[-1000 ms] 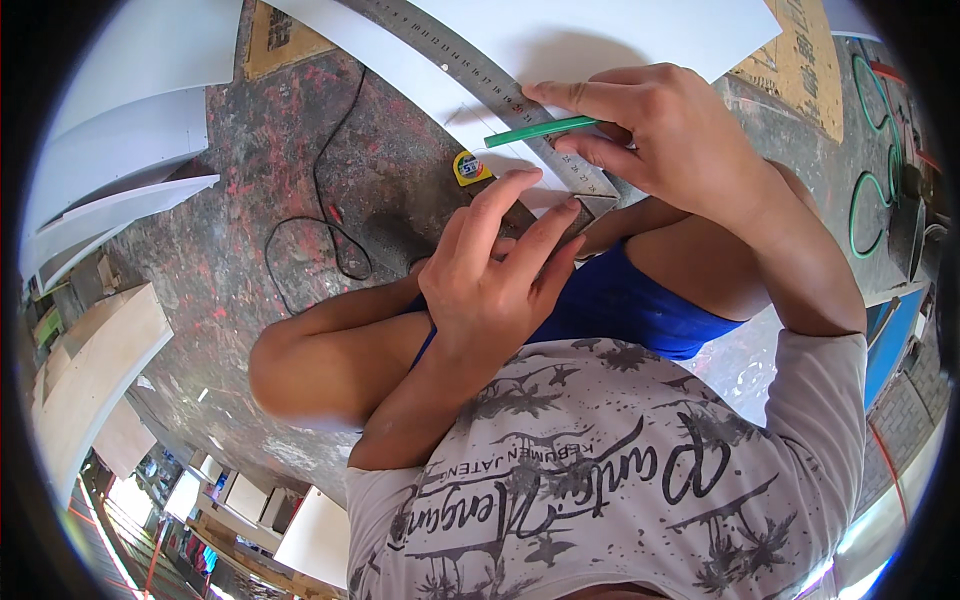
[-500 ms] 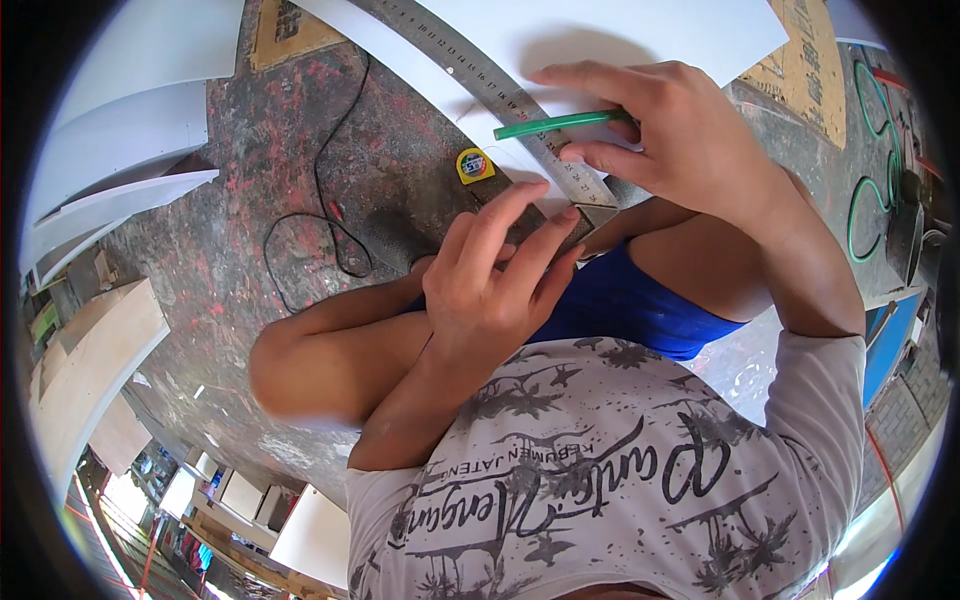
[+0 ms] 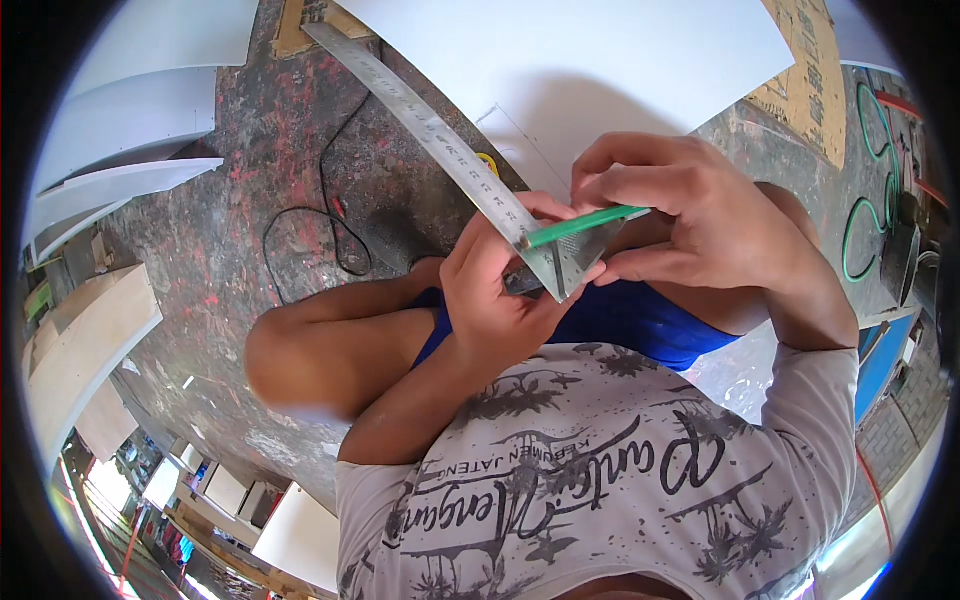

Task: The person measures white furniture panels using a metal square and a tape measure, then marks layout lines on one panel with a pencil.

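Metal square [image 3: 428,126] has shifted off white board [image 3: 600,50].

Steel square [image 3: 425,128]: black numeral scale along the blade, with graduation ticks; clearest toward the corner end, washed out toward the far tip. Shirt [image 3: 600,450]: big dark brush-script lettering across the chest, upside down in this view, plus a smaller line of block capitals by it. Brown cardboard [image 3: 815,95], upper right: dark print in large characters, running sideways, distorted near the fisheye rim.
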Demonstrator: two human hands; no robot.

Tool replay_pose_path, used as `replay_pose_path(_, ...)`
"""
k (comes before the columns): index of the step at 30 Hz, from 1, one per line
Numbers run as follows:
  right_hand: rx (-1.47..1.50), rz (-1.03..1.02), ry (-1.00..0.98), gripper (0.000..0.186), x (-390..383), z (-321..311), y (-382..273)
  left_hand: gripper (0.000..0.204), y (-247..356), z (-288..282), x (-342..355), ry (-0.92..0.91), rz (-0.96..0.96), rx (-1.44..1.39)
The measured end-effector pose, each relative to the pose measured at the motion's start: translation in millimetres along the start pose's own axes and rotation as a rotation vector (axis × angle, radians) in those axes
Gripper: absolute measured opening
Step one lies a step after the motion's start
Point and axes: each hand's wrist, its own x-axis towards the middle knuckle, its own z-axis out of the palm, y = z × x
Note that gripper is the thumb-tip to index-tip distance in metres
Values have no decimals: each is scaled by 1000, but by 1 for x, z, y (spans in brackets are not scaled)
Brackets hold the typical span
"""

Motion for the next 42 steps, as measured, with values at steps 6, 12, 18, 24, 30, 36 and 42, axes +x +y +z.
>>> replay_pose_path(6,-219,86,-55,31,-10,-25,-6,56,-2,-13,9,-126,2,70)
replay_pose_path(12,-513,98,-78,37,-13,-26,-1,111,-31,-10,5,76,199,365)
replay_pose_path(18,-542,109,-84,33,-10,-21,-2,133,-44,-1,6,-92,188,595)
replay_pose_path(24,-494,19,-127,34,-10,-24,10,127,-42,5,5,-86,233,662)
replay_pose_path(30,-520,-35,-72,42,-9,-24,16,103,-40,1,6,-152,189,729)
replay_pose_path(36,-587,-34,-59,62,-8,-25,26,101,-46,3,11,-65,223,619)
replay_pose_path(42,-591,-4,-69,72,-6,-28,28,104,-35,-1,15,-94,224,689)
